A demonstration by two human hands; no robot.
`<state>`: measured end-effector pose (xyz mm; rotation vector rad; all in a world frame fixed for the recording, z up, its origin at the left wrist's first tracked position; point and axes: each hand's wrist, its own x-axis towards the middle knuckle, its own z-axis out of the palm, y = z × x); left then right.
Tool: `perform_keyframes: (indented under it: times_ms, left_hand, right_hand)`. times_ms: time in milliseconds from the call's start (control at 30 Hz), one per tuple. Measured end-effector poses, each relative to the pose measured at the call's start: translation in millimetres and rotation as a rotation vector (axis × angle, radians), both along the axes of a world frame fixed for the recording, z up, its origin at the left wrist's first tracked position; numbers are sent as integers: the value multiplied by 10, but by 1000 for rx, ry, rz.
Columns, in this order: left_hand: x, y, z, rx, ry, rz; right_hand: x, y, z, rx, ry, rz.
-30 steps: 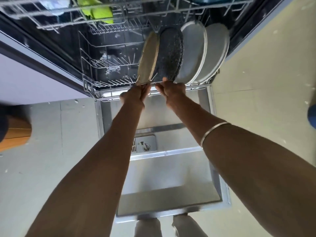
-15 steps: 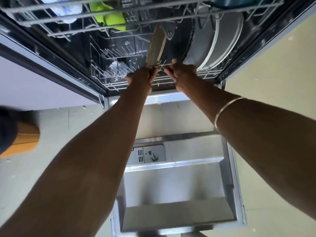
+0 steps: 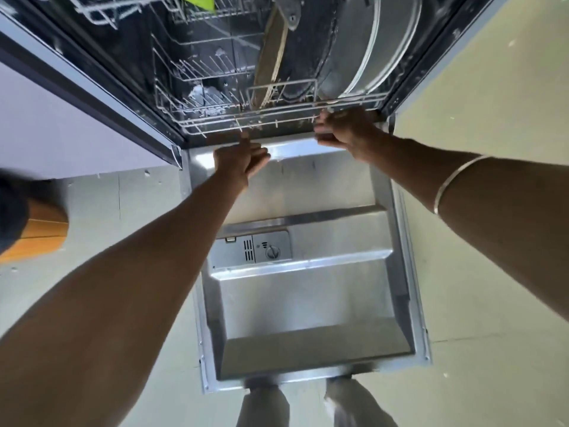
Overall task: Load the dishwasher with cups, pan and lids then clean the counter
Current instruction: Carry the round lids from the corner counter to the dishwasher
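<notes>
The dishwasher's lower rack (image 3: 215, 126) sits inside the tub. It holds a tan lid (image 3: 271, 63) on edge, a dark pan (image 3: 308, 57) behind it, and grey metal lids (image 3: 372, 47) at the right. A green cup (image 3: 200, 0) shows in the upper rack. My right hand (image 3: 346, 131) is at the rack's front rail on the right, fingers curled on it. Just below the rail's middle, over the door hinge, my left hand (image 3: 241, 158) is off the wire with fingers loosely extended.
The steel dishwasher door (image 3: 308, 318) lies fully down in front of me, with its detergent dispenser (image 3: 255, 251) in the middle. A pale cabinet front (image 3: 46, 118) flanks the left. An orange wooden object (image 3: 40, 232) stands on the floor at left. My feet (image 3: 264, 402) are at the door's near edge.
The lower rack has slid from out over the door back into the tub. My left hand has let go of the rail; my right hand has shifted to the right along it.
</notes>
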<state>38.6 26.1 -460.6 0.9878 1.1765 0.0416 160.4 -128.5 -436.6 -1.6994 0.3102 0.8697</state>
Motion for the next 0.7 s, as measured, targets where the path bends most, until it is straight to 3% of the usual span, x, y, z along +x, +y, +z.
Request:
perform_keyframes:
  times_ms: [200, 267, 333, 400, 600, 700]
  left_hand:
    - [-541, -558, -20, 24, 120, -190]
    - [-836, -827, -105, 57, 145, -322]
    - [-1258, -1160, -217, 32, 171, -374]
    - [-1767, -1500, -293, -6, 228, -359]
    - [-3196, -2313, -615, -410, 502, -173]
    - [-3602, -2550, -727, -535, 536, -16]
  right_hand:
    - [-665, -380, -153, -48, -39, 52]
    - [-956, -594, -210, -88, -30, 158]
    - [-1319, -868, -293, -94, 92, 232]
    - [-1734, -1167, -389, -66, 240, 193]
    - [-2972, -2014, -733, -192, 447, 59]
    - [-3513, -2219, -849, -199, 549, -156]
